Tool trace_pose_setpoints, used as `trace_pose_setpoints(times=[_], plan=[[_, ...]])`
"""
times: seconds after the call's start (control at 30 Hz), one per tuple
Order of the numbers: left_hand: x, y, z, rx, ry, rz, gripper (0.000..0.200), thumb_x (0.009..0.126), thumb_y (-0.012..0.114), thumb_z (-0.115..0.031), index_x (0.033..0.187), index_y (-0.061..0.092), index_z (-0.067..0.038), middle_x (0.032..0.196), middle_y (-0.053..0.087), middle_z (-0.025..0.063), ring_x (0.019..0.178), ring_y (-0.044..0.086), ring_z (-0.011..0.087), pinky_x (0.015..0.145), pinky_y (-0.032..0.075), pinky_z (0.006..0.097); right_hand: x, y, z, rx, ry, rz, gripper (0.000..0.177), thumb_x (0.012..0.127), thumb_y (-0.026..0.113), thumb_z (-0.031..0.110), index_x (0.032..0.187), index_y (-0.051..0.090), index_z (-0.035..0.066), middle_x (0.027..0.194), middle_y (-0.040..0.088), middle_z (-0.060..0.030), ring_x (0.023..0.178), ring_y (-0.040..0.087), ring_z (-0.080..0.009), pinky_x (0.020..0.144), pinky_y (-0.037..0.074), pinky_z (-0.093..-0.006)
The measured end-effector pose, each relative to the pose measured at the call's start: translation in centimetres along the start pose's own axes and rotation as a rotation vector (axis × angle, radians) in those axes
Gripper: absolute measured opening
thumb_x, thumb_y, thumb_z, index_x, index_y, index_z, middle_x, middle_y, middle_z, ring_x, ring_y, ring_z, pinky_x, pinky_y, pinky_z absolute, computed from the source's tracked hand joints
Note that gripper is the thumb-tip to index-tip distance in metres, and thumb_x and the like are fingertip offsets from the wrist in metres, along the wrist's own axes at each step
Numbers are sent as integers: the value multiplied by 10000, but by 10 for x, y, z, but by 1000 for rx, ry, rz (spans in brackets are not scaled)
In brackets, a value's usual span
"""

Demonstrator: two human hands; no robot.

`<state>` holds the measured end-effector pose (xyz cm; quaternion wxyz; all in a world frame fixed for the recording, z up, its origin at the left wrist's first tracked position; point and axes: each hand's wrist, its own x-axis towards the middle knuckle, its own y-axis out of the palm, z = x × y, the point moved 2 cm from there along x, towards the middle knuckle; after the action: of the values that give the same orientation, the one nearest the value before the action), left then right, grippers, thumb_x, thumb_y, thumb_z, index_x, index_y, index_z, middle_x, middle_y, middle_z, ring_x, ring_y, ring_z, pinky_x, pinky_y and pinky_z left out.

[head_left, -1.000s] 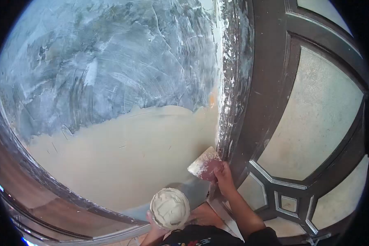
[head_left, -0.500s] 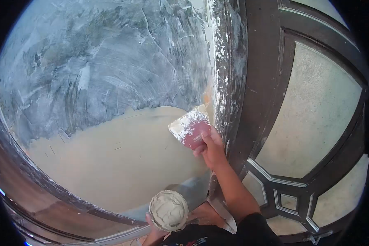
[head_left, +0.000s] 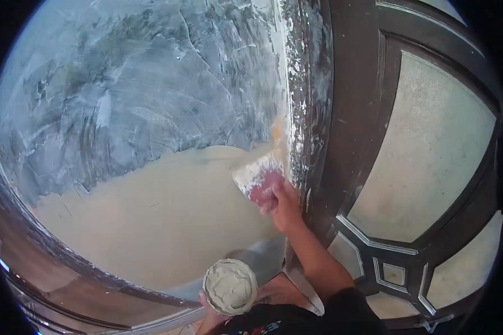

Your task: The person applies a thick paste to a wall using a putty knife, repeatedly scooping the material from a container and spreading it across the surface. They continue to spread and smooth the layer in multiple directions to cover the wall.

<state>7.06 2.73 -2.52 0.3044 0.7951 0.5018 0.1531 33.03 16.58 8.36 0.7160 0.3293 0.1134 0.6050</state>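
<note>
My right hand [head_left: 285, 205] grips a red scraper [head_left: 267, 187], smeared white along its wide blade. The blade lies at the wall's right side, close to the edge of the beige coat [head_left: 167, 218]. Above that coat the wall is a streaky grey-blue [head_left: 151, 95]. Low in the view, my left hand [head_left: 208, 308] holds a round tub [head_left: 229, 286] filled with pale paste. The tub hides most of its fingers.
A dark door frame [head_left: 355, 100] with pale panels [head_left: 425, 151] stands on the right. Between it and the wall runs a paint-spattered strip [head_left: 299, 111]. Brown woodwork [head_left: 44, 268] curves along the lower left.
The scraper and my right hand have shifted slightly down, and the blade looks more blurred. The view has moved a little. The tub stays in my left hand.
</note>
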Motion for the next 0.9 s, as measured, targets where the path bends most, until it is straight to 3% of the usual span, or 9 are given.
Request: trace_pose_setpoints(times=[0.1, 0.23, 0.37, 0.5, 0.57, 0.7, 0.83, 0.9], plan=[[9, -13, 8, -24, 20, 3, 1019, 725, 281, -860, 1489, 220, -189, 1505, 270, 150, 1342, 330, 393, 1070, 316, 579, -24, -12, -12, 47, 21, -143, 313, 965, 453, 166, 1254, 453, 47, 1028, 593, -67, 692, 624, -150, 499, 493, -296], [6, -11, 9, -44, 15, -10, 1023, 722, 283, -862, 1489, 219, -190, 1506, 269, 150, 1342, 330, 394, 1069, 318, 580, -5, 6, 29, 79, -57, 23, 273, 965, 460, 166, 1209, 464, 46, 955, 598, -77, 645, 618, -169, 497, 495, -298], [7, 1, 10, 5, 44, 69, 1006, 752, 242, -841, 1505, 157, -179, 1527, 223, 150, 1373, 290, 374, 1111, 273, 544, 4, -1, 21, 58, 11, -67, 261, 965, 485, 187, 1183, 463, 45, 876, 583, -70, 570, 604, -182, 495, 489, -304], [6, -12, 18, -88, 50, 43, 1027, 724, 264, -867, 1492, 213, -187, 1510, 262, 149, 1343, 329, 390, 1075, 311, 574, -30, -22, -15, 65, 71, -182, 301, 969, 481, 200, 1224, 453, 42, 931, 584, -63, 594, 615, -168, 499, 508, -295], [2, -1, 12, 31, 28, -52, 1025, 721, 265, -870, 1494, 210, -200, 1516, 257, 138, 1349, 323, 385, 1080, 300, 575, -32, -9, -13, 86, 29, -117, 289, 973, 467, 190, 1220, 457, 42, 950, 582, -62, 599, 619, -168, 499, 512, -291], [-5, 7, 12, 23, 23, -56, 1022, 722, 263, -869, 1494, 209, -202, 1517, 256, 135, 1351, 320, 383, 1081, 297, 576, -16, 27, 8, -7, -17, 107, 260, 980, 467, 206, 1186, 459, 48, 959, 578, -71, 620, 645, -192, 517, 514, -300], [-4, 12, 9, 33, 8, -18, 1017, 725, 261, -867, 1495, 208, -205, 1519, 255, 132, 1354, 316, 382, 1083, 293, 577, -15, 19, -24, -7, 21, 56, 301, 991, 441, 189, 1253, 398, 46, 1014, 576, -83, 627, 648, -202, 529, 513, -296], [-2, 12, 6, 41, 8, 1, 1015, 726, 259, -867, 1496, 207, -207, 1519, 255, 130, 1356, 314, 381, 1083, 290, 578, -32, 0, -41, 21, 98, -105, 353, 990, 439, 180, 1311, 374, 49, 1077, 580, -95, 649, 654, -203, 540, 521, -301]])
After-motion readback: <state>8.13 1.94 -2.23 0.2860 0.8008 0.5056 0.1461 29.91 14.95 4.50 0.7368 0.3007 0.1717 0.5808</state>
